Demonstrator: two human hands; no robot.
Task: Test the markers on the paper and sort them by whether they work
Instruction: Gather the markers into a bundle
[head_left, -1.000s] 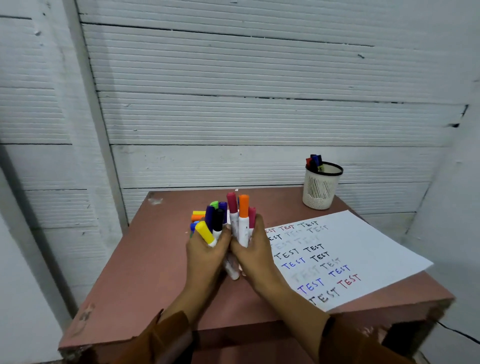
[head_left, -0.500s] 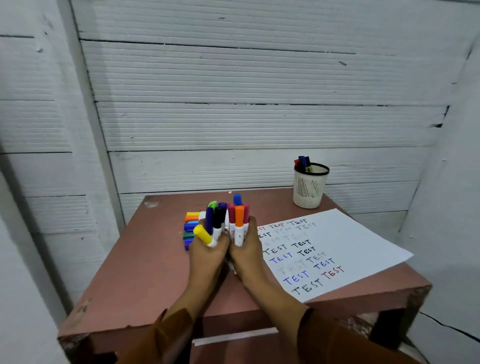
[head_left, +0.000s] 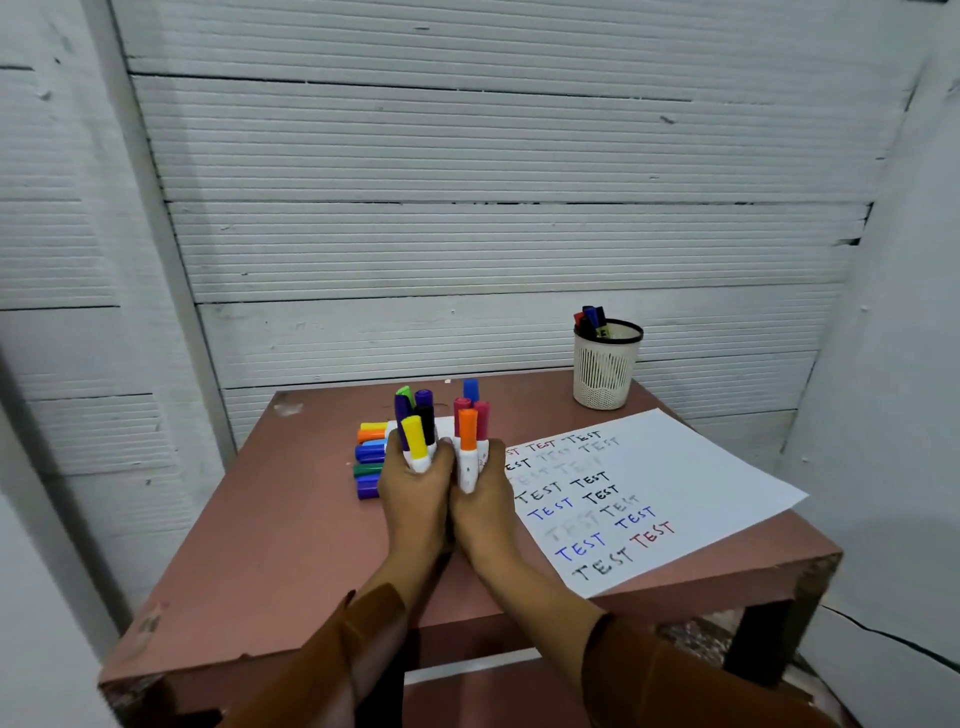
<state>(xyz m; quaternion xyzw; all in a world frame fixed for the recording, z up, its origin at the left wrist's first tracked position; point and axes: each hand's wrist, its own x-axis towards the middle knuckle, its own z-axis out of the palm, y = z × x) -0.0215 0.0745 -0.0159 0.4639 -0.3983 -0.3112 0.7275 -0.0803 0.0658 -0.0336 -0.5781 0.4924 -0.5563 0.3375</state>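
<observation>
Standing over the table (head_left: 270, 525), the person is clutching upright markers in both fists, left hand (head_left: 415, 499) and right hand (head_left: 480, 506) pressing together beside the paper (head_left: 675, 483), seemingly gathering tested ones, with parting working from dead looking next.

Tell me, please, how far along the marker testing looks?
Done: many "TEST" lines cover the paper; some markers stand in the cup, others lie in a row. In hand: left hand and right hand grip capped bundles. Left: sorting those.
</observation>
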